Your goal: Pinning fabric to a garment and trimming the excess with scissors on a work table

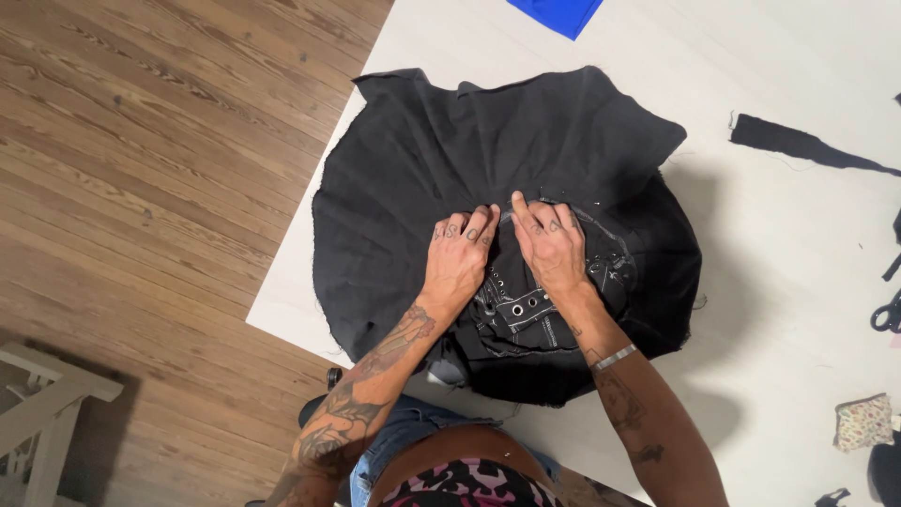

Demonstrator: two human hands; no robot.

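A wide, round black cloth skirt piece (422, 169) is pressed flat near the white table (770, 282) left edge by the left hand (458, 258) and right hand (549, 246), fingers spread, grasping nothing; a pinned seam seems aligned.

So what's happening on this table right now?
A person leans over a white table with both hands pressed flat on a round piece of black fabric. The left hand and right hand sit side by side near the middle, fingertips along a seam where a band with metal eyelets lies. A black fabric strip, a blue cloth scrap, a small patterned pincushion and scissors lie around it.
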